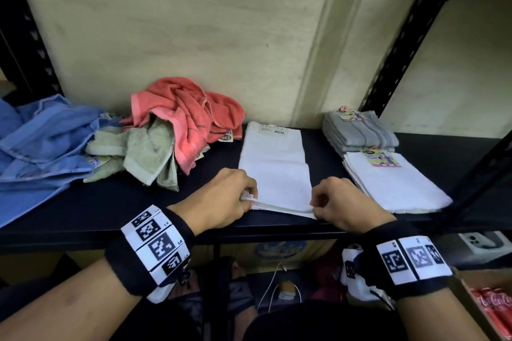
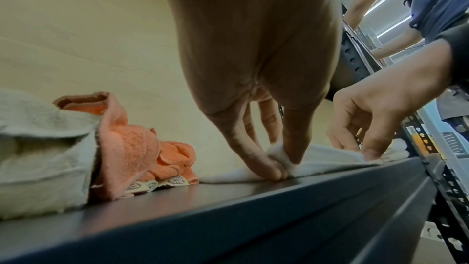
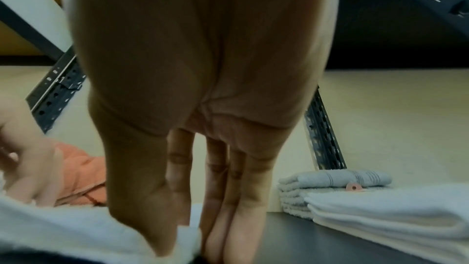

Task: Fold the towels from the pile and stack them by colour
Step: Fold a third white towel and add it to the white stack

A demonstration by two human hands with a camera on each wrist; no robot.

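Two hands work at the near edge of the white towel (image 1: pixel 277 174), which lies in a long folded strip on the dark shelf (image 1: pixel 110 202) and reaches back toward the wall. At the towel's near left corner the left hand (image 1: pixel 221 199) pinches the cloth between thumb and fingertips, bunching it a little (the left wrist view shows the pinch plainly). At the near right corner the right hand (image 1: pixel 346 202) nips the layered edge between thumb and fingers, with the fingers pointing down onto the shelf. Both wrists wear black bands with printed markers.

Just right of the white towel sits a folded white stack (image 1: pixel 393 185) with a paper label on top, and directly behind that stack, against the wall, a folded grey stack (image 1: pixel 360 133), labelled as well. Left of the white towel and a little farther back lies the unfolded pile: crumpled coral towels (image 1: pixel 188 111) on top, pale green towels (image 1: pixel 144 152) spilling out beneath them, and loose blue towels (image 1: pixel 44 141) farthest to the left. A paper tag with a barcode (image 1: pixel 273 130) rests on the white towel's far end, near the wall
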